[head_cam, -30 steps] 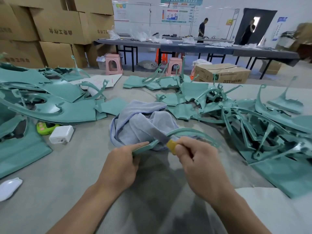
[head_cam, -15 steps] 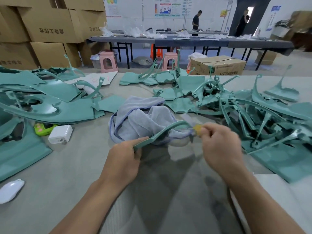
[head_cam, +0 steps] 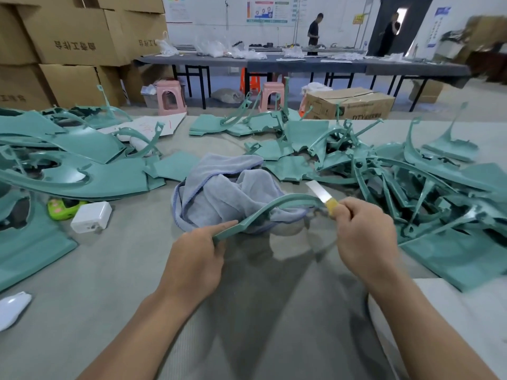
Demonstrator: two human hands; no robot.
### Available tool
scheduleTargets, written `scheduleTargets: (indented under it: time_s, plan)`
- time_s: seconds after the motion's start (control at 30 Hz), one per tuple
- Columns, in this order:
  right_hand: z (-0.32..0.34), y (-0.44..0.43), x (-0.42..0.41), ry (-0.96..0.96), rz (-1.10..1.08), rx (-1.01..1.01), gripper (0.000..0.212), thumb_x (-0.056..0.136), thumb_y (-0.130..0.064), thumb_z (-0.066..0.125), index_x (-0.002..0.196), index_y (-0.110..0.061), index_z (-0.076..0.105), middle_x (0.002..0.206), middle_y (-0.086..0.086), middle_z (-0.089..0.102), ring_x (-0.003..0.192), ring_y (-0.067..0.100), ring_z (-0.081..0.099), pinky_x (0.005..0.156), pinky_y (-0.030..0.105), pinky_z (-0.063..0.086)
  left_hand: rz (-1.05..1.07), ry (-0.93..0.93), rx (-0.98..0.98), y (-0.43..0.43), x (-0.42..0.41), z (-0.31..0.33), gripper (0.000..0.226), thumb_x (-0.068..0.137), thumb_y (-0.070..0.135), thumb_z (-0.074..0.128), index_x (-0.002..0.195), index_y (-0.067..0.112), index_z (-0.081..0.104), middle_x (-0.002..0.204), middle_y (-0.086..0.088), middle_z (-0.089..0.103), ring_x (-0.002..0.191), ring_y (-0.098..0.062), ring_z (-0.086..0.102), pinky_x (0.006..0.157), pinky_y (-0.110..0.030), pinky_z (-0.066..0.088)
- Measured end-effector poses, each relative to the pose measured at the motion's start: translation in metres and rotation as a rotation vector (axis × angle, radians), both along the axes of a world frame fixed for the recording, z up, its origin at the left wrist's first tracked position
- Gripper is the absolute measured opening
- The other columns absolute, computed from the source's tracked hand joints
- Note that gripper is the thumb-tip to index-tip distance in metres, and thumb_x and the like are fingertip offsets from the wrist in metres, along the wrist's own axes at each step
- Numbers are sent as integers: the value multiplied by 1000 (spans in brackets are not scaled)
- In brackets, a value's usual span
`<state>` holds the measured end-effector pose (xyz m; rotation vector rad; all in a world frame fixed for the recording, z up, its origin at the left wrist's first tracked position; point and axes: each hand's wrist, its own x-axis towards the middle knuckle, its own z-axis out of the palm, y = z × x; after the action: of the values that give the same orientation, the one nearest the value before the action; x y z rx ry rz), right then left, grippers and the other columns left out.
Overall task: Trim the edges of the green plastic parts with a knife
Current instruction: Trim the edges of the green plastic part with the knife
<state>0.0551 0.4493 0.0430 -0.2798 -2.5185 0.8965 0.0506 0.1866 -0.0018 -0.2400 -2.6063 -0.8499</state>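
— Fingers [head_cam: 219,227] first: what are they holding?
— Those of the left hand [head_cam: 196,259] are closed on the near end of a curved green strip [head_cam: 270,208], forefinger laid along it. The right hand [head_cam: 362,237] is wrapped round the yellow handle of the knife [head_cam: 319,193].
— Which way does the strip run?
— From the left hand toward two o'clock, arching above the grey cloth [head_cam: 219,187] on the counter [head_cam: 115,264], to end by the right hand.
— And the blade?
— It points to eleven o'clock, heel just beside the strip's far end, so I judge the right hand is nearer the edge to be trimmed.
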Motion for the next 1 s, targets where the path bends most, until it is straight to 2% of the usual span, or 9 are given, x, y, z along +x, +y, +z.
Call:
scheduleTargets:
  time_s: [0.1,0.17,0.37,0.57,0.63,0.73,0.8,0.9,1.0]
  plan:
    - [4,-37,21,146,372,-56,28,100,-36,50,74,-28,56,60,-9,54,59,12,49,53,26,35,-8,-32,-17,1,0,1,50,90,5,63,124,42,69,102,12,77,92,-15,67,70,-18,40]
    - [0,-55,25,124,500,2,28,96,-43,47,74,-27,52,64,-7,54,59,12,49,55,30,38,-4,-45,-24,2,0,2,52,89,5,64,125,42,69,108,11,77,99,-21,69,77,-24,47]
    - [-5,-3,-7,-65,-101,-35,37,103,-23,50,67,-13,57,56,-2,53,57,23,50,54,37,30,7,-60,9,2,2,2,52,93,8,58,126,46,67,111,19,74,102,-13,68,81,-20,48]
    - [-3,-54,24,182,422,23,26,96,-45,46,85,-25,58,70,-10,60,63,13,52,59,30,41,-15,-54,-21,0,0,0,56,89,5,62,127,46,66,112,17,74,102,-15,69,85,-23,50]
    - [-8,-57,15,174,341,108,27,99,-43,44,86,-22,57,68,-6,60,64,18,52,61,39,41,-10,-50,-30,-1,-1,-1,56,89,5,62,127,46,66,113,16,75,104,-17,68,85,-24,49]
    - [-10,-23,-5,-54,-55,-4,33,104,-27,44,76,-14,56,69,5,60,71,33,55,63,38,35,8,-46,-25,0,-2,0,51,92,9,60,126,47,67,112,18,74,103,-12,65,78,-16,43]
    - [-6,-10,-7,-67,-138,-68,36,104,-23,44,71,-14,53,65,4,57,66,31,52,60,39,34,8,-48,-8,0,-1,0,51,92,9,59,126,47,67,112,19,74,104,-9,64,77,-13,41]
    - [-1,-32,9,125,212,-86,35,102,-36,45,75,-20,59,60,-8,55,59,11,49,57,31,38,-1,-69,11,-1,-1,0,51,92,9,60,125,47,67,110,19,74,103,-12,67,78,-17,44]
    - [-4,-59,22,144,487,-42,29,95,-38,49,73,-20,51,61,-6,53,58,12,47,55,24,36,-16,-66,-9,-2,0,-1,54,89,5,63,125,46,67,109,16,75,102,-16,68,78,-23,48]
